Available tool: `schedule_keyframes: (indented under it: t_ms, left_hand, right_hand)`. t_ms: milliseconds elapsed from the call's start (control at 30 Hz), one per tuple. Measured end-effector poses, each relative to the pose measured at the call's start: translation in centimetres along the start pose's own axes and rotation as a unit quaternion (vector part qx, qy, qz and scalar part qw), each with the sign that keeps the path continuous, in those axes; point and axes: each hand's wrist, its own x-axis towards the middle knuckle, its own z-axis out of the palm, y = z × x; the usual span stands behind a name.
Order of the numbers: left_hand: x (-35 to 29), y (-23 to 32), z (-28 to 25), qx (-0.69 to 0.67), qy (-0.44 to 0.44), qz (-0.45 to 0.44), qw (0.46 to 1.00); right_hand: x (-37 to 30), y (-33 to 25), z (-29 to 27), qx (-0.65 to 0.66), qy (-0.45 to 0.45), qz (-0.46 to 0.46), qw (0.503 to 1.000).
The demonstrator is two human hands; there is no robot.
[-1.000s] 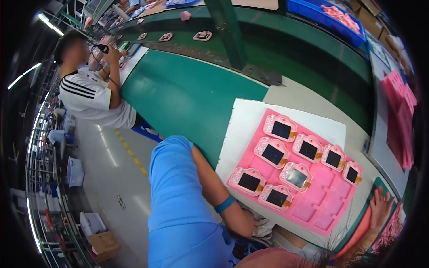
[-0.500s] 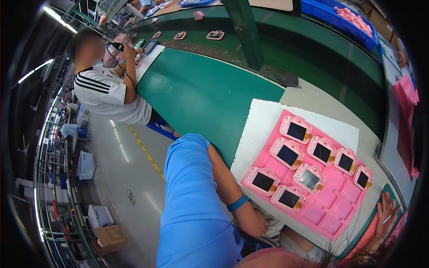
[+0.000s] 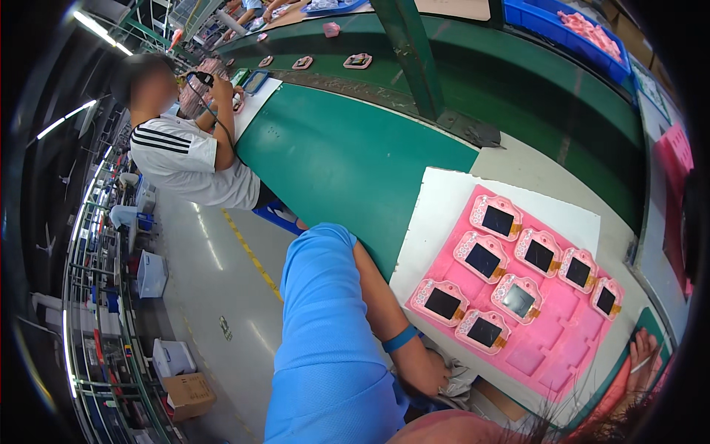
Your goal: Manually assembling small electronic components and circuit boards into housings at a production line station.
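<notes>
Head view: your right hand (image 3: 642, 360) lies at 4 o'clock, fingers slightly spread, with a slim white object (image 3: 640, 364) now visible across them; whether you grip it cannot be told. Your left hand (image 3: 431, 374), at 5 o'clock, is beside grey cloth (image 3: 460, 385), its fingers too hidden to judge. At your right hand's 10 o'clock, the pink tray (image 3: 547, 344) carries eight pink camera-shaped casings (image 3: 484, 331) with screens and orange ribbons. Over the past second they kept their pockets, so the tray's load stands unchanged. Beneath is a white sheet (image 3: 436, 214); at the tray's 10 o'clock, a green mat (image 3: 347, 163); at 12, a green conveyor belt (image 3: 518, 96).
</notes>
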Motion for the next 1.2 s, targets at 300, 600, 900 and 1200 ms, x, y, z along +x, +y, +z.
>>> schedule_keyframes:
  t_ms: [300, 600, 900, 1200]
  left_hand:
    - [0.2, 0.0, 2.0, -0.011, 0.029, -0.009, 1.0]
    - [0.5, 0.1, 3.0, 0.009, 0.052, 0.0, 0.999]
    - [-0.1, 0.5, 0.9, -0.024, -0.007, -0.035, 0.999]
    - [-0.1, 0.5, 0.4, -0.002, 0.02, -0.017, 1.0]
  right_hand:
    - [-1.1, 0.0, -1.8, -0.059, 0.068, -0.004, 0.996]
    - [1.5, -0.7, 3.3, -0.065, 0.026, -0.008, 0.998]
    - [0.4, -1.2, 1.9, -0.114, 0.055, 0.019, 0.992]
    - [2.6, -1.5, 4.7, -0.087, 0.021, 0.022, 0.996]
